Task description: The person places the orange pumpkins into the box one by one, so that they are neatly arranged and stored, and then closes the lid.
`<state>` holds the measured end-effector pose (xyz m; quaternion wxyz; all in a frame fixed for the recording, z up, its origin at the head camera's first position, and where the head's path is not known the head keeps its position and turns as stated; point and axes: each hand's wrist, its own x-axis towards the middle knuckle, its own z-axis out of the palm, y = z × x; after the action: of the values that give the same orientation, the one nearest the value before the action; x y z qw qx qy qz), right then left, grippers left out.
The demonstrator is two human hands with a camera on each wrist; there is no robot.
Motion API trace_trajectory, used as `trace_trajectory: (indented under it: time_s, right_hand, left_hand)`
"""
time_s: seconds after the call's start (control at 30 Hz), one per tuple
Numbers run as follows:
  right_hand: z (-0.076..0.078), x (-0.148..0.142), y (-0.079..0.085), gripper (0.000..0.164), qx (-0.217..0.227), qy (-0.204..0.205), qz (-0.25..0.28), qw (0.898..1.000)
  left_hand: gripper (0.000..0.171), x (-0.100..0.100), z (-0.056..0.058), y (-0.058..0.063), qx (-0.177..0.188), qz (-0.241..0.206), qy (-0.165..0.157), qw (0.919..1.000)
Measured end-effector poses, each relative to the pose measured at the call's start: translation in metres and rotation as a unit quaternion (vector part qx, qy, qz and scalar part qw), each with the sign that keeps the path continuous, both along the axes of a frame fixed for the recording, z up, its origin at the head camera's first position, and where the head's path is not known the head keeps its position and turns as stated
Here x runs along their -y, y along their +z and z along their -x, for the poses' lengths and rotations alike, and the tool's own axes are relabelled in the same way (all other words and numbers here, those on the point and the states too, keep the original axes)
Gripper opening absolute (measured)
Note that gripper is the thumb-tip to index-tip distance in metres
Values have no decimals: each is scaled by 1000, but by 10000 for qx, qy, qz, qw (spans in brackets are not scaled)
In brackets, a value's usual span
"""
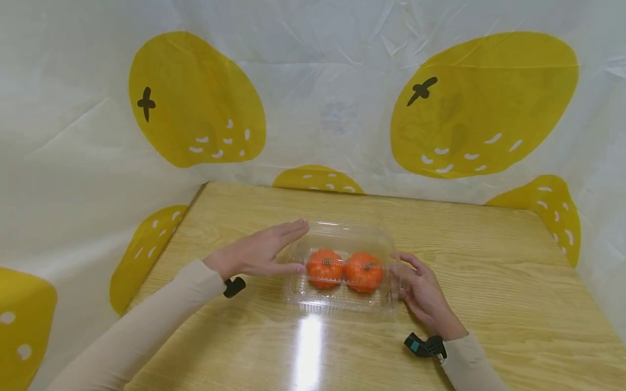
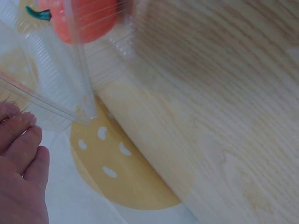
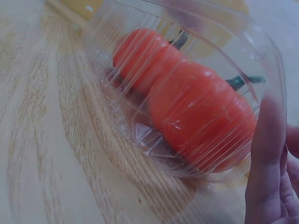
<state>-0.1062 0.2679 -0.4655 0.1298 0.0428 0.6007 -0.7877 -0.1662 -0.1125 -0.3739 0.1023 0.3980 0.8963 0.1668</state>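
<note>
A clear plastic clamshell box (image 1: 342,301) stands on the wooden table, with two small orange pumpkins side by side inside, the left pumpkin (image 1: 325,275) and the right pumpkin (image 1: 364,278). Both have green stems. At the box's left end is my left hand (image 1: 259,251), fingers straight and reaching to its far left corner, thumb at the near left side. Against the right end rests my right hand (image 1: 423,290); in the right wrist view its forefinger (image 3: 266,163) lies straight along the ribbed wall. Whether the lid is fully closed, I cannot tell.
The wooden table (image 1: 489,304) extends around the box on every side. A white cloth with yellow fruit prints (image 1: 195,103) hangs behind the table and along its sides. Each wrist wears a black band device, such as the right wrist mount (image 1: 424,346).
</note>
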Motion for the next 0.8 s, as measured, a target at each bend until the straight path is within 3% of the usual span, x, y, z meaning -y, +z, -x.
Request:
trace_trajectory:
  time_s: [0.4,0.8]
  right_hand:
    - [0,4,3,15,318,-292,-65,9990]
    - [-3,3,7,24,517,-264,-246,9980]
  left_hand:
    - [96,2,-8,-14,-562,73,-95,9983]
    - [100,1,-7,-26,-1342,191,-229,9905]
